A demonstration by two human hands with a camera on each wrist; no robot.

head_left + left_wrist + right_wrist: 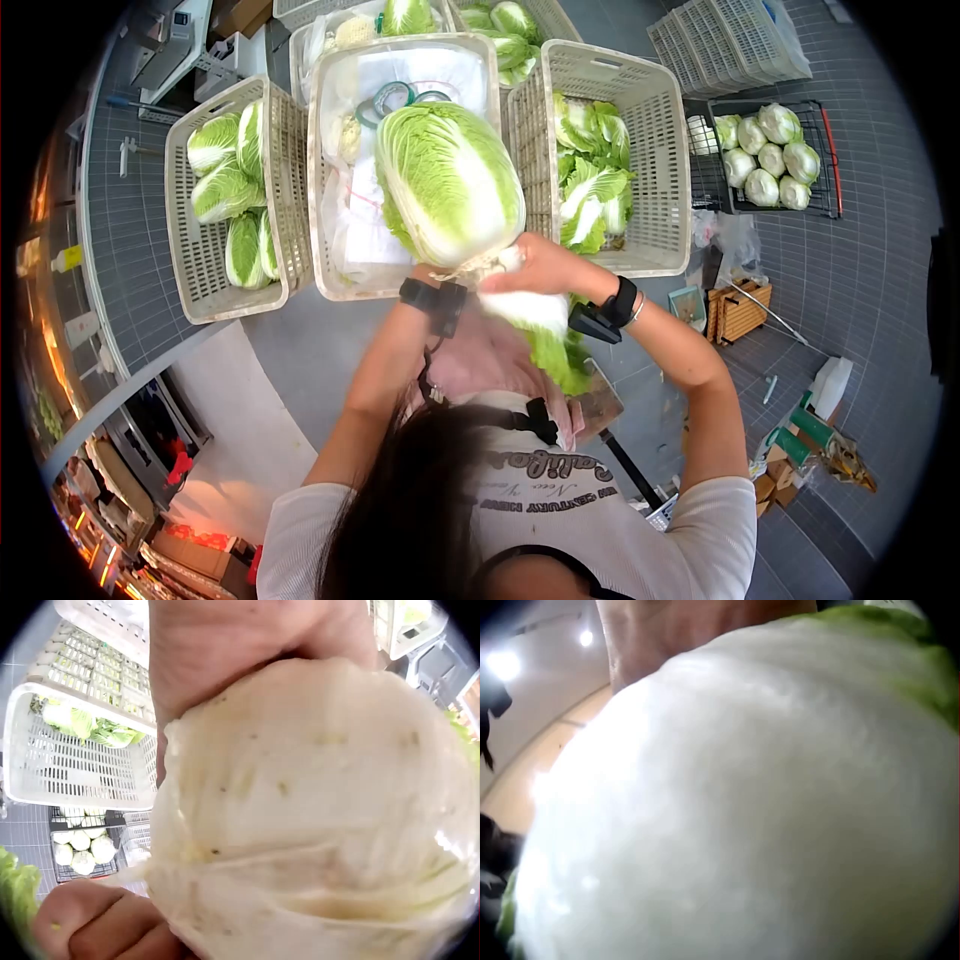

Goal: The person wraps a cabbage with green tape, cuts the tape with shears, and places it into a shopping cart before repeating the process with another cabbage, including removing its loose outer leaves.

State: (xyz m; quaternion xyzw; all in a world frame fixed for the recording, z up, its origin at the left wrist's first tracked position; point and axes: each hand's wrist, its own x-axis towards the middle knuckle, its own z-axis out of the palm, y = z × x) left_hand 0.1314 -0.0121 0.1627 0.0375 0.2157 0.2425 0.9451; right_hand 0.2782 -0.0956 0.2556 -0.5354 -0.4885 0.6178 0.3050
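Head view, napa cabbage (450,180): up over the near part of the white-lined crate (360,290); whether it touches, hard to say!
Pale root end: fills much of the left wrist view, cut off by the frame.
Left hand (232,652): palm against that base, fingers hidden; how far they close, I cannot tell.
Right hand (545,268): gripping a loose cabbage leaf (548,335), green blade hanging down.
Right wrist picture: blurred white nearly everywhere, fingertips out of sight.
Direction: leafy top away from the person, root toward them, long axis leaning slightly left at the far end.
Around it: tape rolls (392,97) partly covered; left crate (292,235), right crate (660,150) flanking.
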